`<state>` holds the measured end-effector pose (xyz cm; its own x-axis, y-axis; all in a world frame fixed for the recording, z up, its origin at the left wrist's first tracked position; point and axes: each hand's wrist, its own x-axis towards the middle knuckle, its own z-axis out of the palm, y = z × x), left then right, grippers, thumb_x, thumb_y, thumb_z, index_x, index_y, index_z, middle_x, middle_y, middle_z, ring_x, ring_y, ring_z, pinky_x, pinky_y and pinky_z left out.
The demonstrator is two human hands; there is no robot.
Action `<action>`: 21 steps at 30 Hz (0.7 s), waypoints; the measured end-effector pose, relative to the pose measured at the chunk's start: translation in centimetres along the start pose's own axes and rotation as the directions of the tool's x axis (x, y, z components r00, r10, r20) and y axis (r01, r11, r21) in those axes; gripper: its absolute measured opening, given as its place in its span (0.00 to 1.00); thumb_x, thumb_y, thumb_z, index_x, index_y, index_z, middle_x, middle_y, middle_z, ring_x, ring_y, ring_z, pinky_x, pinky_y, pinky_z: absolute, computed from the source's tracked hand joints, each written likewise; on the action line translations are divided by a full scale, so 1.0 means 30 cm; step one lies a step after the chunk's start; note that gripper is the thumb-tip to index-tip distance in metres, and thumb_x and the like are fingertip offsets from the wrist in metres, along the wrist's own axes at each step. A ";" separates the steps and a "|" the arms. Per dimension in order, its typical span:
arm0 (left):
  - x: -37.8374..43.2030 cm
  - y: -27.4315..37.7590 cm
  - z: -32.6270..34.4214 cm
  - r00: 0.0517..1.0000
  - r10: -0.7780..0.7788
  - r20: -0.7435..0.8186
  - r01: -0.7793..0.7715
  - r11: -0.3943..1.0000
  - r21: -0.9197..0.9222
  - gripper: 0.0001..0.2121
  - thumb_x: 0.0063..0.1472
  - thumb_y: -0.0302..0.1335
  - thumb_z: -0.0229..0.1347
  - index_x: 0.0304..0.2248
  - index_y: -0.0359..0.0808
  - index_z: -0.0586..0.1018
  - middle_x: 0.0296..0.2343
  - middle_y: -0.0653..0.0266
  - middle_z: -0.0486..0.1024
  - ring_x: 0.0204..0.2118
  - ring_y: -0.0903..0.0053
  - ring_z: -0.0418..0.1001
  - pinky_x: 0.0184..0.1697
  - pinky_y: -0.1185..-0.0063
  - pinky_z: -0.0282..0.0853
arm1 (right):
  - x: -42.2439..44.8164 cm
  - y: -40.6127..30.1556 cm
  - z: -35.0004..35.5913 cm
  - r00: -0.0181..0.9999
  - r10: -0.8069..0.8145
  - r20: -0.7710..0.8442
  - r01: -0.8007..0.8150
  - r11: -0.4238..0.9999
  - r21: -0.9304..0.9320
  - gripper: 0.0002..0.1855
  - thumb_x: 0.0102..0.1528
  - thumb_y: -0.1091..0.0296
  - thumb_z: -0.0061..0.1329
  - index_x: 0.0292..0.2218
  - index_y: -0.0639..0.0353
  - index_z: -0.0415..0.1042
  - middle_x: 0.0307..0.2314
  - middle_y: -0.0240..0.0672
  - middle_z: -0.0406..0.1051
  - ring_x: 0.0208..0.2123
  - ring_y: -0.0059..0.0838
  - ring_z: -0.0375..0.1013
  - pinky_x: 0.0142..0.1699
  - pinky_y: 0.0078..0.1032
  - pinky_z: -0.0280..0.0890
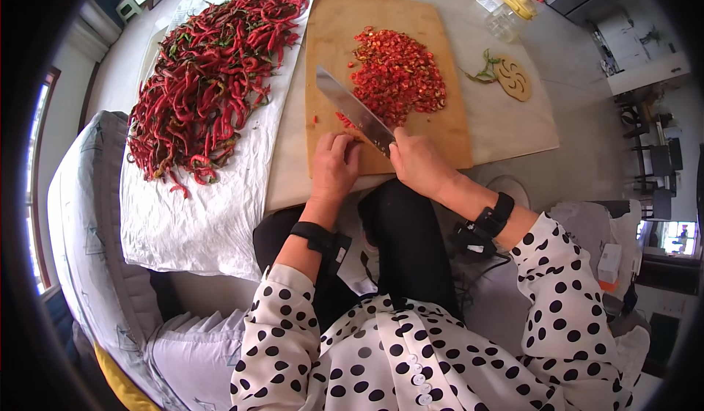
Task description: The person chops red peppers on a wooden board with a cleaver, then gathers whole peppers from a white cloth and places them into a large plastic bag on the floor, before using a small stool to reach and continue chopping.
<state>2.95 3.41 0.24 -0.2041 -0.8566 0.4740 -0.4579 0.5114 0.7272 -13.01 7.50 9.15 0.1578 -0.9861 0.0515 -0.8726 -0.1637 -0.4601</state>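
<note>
My right hand [418, 161] grips the handle of a kitchen cleaver [355, 106], whose broad steel blade slants toward the far left above a wooden cutting board [330, 31]. Small red bits cling to the blade near the handle. At the board's near edge, my left hand [334, 163] has its fingers curled down, close to the cutting edge. They hold a red chili pepper [355, 134] that is mostly hidden. A short row of cut chili slices [345, 119] lies beside the blade. Beyond it spreads a pile of chopped red chilies [399, 73].
Whole red chilies [203, 86] are heaped on a white sheet [220, 229] to the left. On the table's right are a round trivet [514, 78], green stems [485, 70] and a clear jar [501, 23] with a yellow lid. A padded sofa [104, 202] stands at left.
</note>
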 end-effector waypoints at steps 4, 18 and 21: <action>-0.004 0.011 -0.008 0.999 -0.005 -0.039 0.004 1.000 -0.007 0.07 0.44 0.18 0.55 0.25 0.33 0.71 0.25 0.59 0.69 0.26 0.65 0.69 0.29 0.74 0.65 | -0.034 -0.005 -0.014 0.995 0.036 0.095 -0.035 0.999 -0.015 0.08 0.52 0.72 0.39 0.26 0.68 0.59 0.15 0.53 0.65 0.21 0.52 0.68 0.26 0.41 0.62; -0.002 0.006 0.013 1.000 0.020 0.024 -0.023 0.992 0.126 0.04 0.44 0.17 0.51 0.23 0.33 0.70 0.24 0.58 0.69 0.29 0.62 0.67 0.32 0.72 0.64 | 0.029 0.015 0.091 0.988 0.057 0.144 -0.056 0.998 -0.007 0.08 0.53 0.70 0.38 0.27 0.67 0.58 0.15 0.53 0.65 0.22 0.54 0.66 0.27 0.44 0.60; -0.001 0.000 0.011 0.997 0.072 0.027 -0.075 0.990 0.123 0.05 0.44 0.16 0.51 0.24 0.33 0.71 0.24 0.58 0.68 0.29 0.61 0.67 0.32 0.72 0.63 | 0.025 0.031 0.098 1.000 -0.007 0.017 0.007 0.999 0.033 0.08 0.52 0.71 0.40 0.26 0.68 0.58 0.15 0.53 0.66 0.21 0.53 0.68 0.26 0.42 0.62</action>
<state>2.65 3.42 0.07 -0.2596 -0.8189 0.5118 -0.5440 0.5619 0.6231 -12.36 6.68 6.14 0.1722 -0.9843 0.0398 -0.8559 -0.1695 -0.4885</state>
